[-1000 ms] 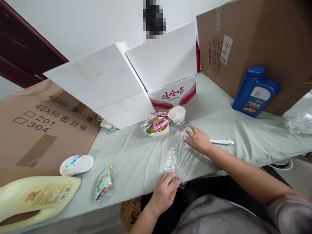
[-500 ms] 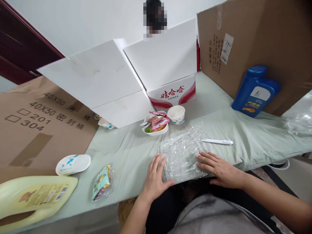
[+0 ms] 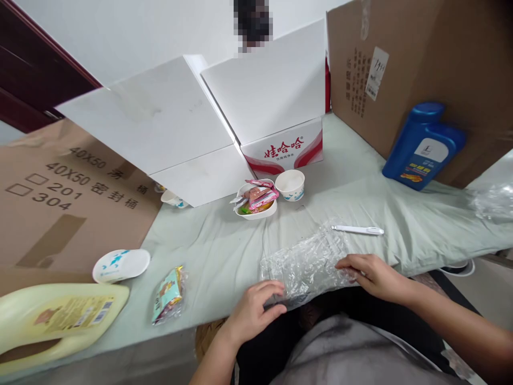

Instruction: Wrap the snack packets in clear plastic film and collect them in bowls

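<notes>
A crumpled clear plastic bag (image 3: pixel 306 262) lies at the near edge of the table, which is covered with a pale green cloth (image 3: pixel 224 251). My left hand (image 3: pixel 254 310) has curled fingers gripping the bag's near left edge. My right hand (image 3: pixel 371 274) pinches the bag's right edge with its fingers closed. A white pen (image 3: pixel 358 230) rests on the cloth just beyond my right hand.
Behind the bag stand a white bowl of snack packets (image 3: pixel 256 200), a paper cup (image 3: pixel 291 184) and an open white carton (image 3: pixel 240 123). A blue bottle (image 3: pixel 422 147) leans on a brown box (image 3: pixel 420 69). At left lie a snack packet (image 3: pixel 168 294), a white lid (image 3: pixel 120 264) and a yellow jug (image 3: pixel 56 323).
Both hands went from lying flat on the bag to gripping its edges near the table's front. The bag has been drawn nearer and now looks folded narrower.
</notes>
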Available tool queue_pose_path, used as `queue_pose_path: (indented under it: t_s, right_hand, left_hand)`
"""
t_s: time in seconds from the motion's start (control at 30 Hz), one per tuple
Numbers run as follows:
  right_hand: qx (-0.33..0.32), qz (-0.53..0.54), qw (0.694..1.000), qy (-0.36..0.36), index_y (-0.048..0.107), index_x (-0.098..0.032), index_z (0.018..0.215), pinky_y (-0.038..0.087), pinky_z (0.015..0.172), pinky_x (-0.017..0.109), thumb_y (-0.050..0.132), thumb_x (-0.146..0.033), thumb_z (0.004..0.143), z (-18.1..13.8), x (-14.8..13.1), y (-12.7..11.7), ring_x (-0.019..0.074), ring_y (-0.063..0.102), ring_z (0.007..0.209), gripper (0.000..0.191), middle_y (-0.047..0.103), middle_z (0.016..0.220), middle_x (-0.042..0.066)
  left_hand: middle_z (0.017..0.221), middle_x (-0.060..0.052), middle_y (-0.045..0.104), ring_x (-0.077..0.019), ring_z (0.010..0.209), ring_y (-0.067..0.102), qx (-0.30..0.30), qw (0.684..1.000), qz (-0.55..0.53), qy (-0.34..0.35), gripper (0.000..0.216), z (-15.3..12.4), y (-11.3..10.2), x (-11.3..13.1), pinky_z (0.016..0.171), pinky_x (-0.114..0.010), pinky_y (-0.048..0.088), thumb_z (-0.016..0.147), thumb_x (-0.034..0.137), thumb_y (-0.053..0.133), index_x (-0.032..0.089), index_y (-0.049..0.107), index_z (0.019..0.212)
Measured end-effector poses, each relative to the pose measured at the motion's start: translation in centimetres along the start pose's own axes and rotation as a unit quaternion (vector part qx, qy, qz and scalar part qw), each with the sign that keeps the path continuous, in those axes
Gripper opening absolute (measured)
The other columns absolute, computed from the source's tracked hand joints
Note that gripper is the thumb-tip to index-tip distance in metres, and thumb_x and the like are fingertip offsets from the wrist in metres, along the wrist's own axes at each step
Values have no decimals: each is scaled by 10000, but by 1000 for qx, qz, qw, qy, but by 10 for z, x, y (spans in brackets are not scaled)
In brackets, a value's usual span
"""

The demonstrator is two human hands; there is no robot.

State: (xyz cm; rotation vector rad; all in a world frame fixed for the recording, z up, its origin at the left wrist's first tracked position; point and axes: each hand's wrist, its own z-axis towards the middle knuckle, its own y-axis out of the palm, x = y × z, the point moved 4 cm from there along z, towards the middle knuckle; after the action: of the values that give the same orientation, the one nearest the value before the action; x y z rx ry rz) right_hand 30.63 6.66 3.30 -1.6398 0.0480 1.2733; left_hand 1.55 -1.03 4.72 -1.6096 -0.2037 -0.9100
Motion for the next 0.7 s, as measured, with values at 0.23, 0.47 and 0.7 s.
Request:
queue_pose_path:
  t_s: [0.23,0.47,0.7]
  right_hand:
    - [47,-30,998,43,635,-177,1080,500,800,316,368,-252,937,45,12,3,196,672,864,312,711,1006,87]
    - [-16,-76,995,65,666,-191,1034,479,821,308,393,-241,935,56,21,21,213,668,916,295,722,1011,77]
    - [-33,-115,986,116,672,-194,1004,458,759,288,401,-242,940,64,19,18,222,666,870,282,727,959,77]
  left_hand:
    - [1100,-101,647,-250,1083,559,104,994,40,-21,264,34,0,-15,946,-428,468,876,375,584,192,636,1059]
    - [736,-5,639,-155,688,613,124,977,-43,-170,126,57,-7,-60,679,-290,499,868,258,493,191,581,807]
    - [927,-42,591,-135,696,575,365,895,44,-254,151,60,-59,-77,709,-282,481,772,186,563,185,563,923]
